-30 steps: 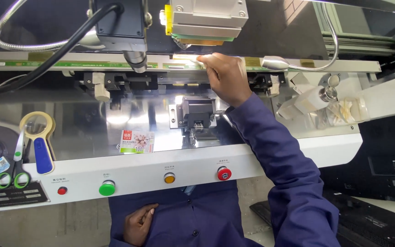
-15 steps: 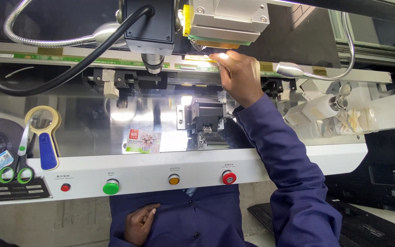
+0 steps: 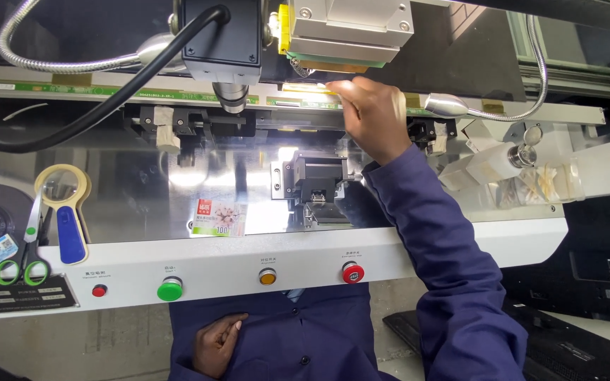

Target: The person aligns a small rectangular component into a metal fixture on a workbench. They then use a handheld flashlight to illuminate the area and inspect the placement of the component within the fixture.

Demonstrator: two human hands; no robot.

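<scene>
— Where's your right hand (image 3: 374, 116)?
— Fingertips pinching the lit green circuit strip (image 3: 107, 92) under the machine head (image 3: 344, 32). My left hand (image 3: 214, 343) rests curled, holding nothing, at my lap.
— Labels?
— A small red-and-green packet (image 3: 219, 217) lies on the steel plate (image 3: 128, 187).

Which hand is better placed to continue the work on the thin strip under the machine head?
The right hand, most likely: its fingertips already touch the lit strip below the machine head. The left hand rests against the dark blue jacket, far below.
</scene>
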